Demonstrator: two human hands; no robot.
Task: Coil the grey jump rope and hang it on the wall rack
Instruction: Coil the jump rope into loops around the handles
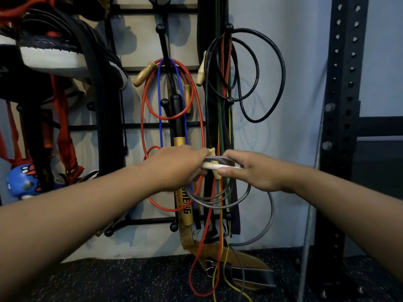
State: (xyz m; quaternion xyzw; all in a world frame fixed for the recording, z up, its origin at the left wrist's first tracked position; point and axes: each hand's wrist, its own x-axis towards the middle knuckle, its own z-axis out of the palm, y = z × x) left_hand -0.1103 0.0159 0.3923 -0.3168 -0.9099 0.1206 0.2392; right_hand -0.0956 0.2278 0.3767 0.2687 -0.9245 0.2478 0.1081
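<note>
Hands meet at centre frame: the left hand [174, 168] and right hand [255, 171] both have their fingers clenched on the grey jump rope [218, 201], gripping the pale handle [214, 166] and gathered strands lying crosswise between them. Coils droop just below, with a loose tail trailing down right toward the floor. The wall rack [162, 40] stands above; a free peg [230, 100] lies up from the bundle, slightly nearer the right hand.

Hands and rope before the wall rack

Left hand [176, 168] and right hand [255, 171] meet on the jump rope [218, 201], in front of the wall rack [152, 125]; upright frame [342, 105] stands right.
</note>
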